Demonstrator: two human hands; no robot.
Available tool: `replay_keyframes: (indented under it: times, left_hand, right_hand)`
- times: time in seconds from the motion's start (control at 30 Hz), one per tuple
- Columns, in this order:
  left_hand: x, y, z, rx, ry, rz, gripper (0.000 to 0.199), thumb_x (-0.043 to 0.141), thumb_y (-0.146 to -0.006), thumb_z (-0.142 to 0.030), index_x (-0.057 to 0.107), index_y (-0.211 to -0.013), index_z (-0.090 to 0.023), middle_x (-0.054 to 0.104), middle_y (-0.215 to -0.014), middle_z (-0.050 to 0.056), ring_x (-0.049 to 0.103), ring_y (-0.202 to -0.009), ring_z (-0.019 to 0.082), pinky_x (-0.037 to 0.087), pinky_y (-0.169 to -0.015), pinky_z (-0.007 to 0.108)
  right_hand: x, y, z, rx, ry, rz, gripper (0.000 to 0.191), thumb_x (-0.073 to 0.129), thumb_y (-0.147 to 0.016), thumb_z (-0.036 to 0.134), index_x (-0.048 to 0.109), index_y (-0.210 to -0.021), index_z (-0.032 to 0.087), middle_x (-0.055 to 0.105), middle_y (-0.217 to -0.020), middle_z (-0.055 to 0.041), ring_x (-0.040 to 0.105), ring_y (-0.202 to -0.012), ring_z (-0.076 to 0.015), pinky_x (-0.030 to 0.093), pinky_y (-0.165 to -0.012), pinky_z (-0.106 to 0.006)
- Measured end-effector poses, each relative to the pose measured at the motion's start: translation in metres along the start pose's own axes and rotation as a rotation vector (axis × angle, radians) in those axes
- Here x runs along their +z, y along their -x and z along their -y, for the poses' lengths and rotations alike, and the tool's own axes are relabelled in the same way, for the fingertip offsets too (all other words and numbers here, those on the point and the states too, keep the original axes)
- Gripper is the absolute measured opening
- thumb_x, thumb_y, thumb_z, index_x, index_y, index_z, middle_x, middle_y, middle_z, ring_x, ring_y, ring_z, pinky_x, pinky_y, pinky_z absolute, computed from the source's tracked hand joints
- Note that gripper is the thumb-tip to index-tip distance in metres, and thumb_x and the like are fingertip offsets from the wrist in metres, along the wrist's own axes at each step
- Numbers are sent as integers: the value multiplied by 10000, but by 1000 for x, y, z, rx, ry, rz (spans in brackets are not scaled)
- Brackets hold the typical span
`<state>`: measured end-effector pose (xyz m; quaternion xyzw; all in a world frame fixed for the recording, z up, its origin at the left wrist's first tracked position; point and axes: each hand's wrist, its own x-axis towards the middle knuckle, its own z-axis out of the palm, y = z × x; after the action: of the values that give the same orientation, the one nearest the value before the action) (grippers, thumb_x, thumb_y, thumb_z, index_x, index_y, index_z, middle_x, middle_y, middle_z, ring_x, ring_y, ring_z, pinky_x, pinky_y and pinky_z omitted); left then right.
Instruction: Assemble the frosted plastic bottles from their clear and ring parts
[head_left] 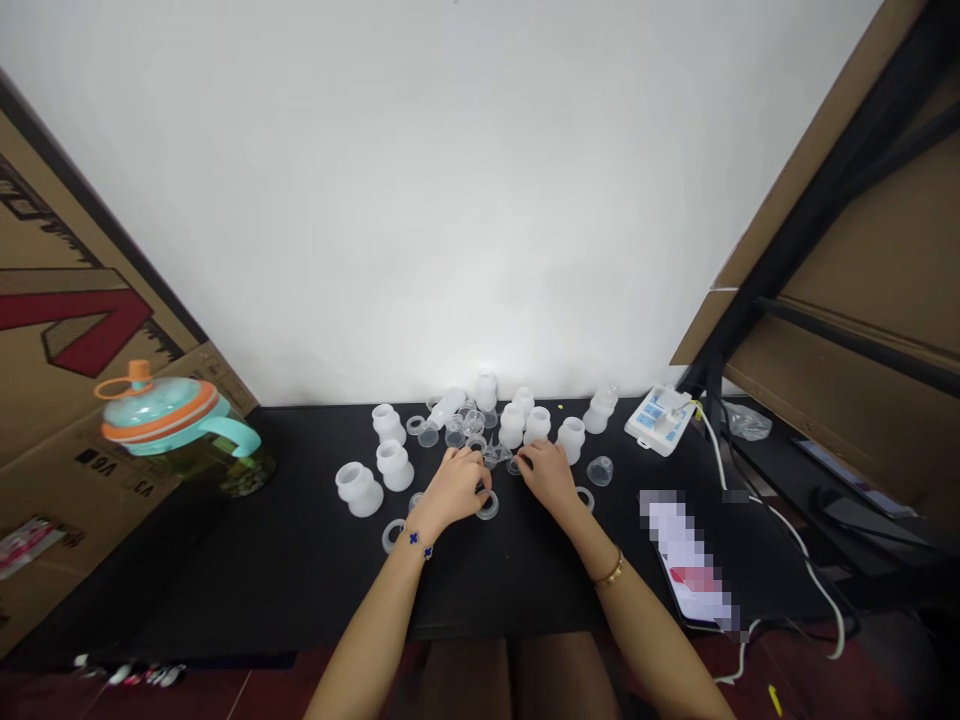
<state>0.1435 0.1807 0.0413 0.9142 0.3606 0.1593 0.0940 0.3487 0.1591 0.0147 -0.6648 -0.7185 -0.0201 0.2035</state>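
Centrally, in the head view: left hand [454, 488] curled just beside a translucent plastic ring [487, 515], right hand [549, 476] at small clear plastic pieces [493, 455]; cannot tell whether either grips anything; milky-white waisted bottles [360, 492] around, on the black tabletop [517, 575].

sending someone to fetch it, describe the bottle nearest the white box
On the black table, find the blue-labelled white box at back right. Just left stands the white bottle: its top narrows to a tip, unlike the open-mouthed bottle beside it.
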Motion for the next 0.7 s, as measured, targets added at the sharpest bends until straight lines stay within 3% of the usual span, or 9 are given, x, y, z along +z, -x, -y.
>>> replay_keyframes:
  times: [0.37,0.7]
  left_hand:
    - [18,-8,-10,-81,-27,-129,50,674,-844,-228,707,-815,-203,636,-893,63,568,-955,261,344,-895,428]
    - [25,-9,-13,-97,-35,-154,63,676,-863,-251,685,-821,-205,651,-913,56,575,-972,259,351,-899,429]
  right_hand:
    - [-7,0,1,8,-80,-91,179,569,-940,167,680,-800,177,729,-846,-56,661,-874,-221,374,-774,-304]
    - [1,-1,-3,3,-119,-116,153,595,-839,131,610,-696,183,697,-740,-35,633,-751,-200,342,-716,-309]
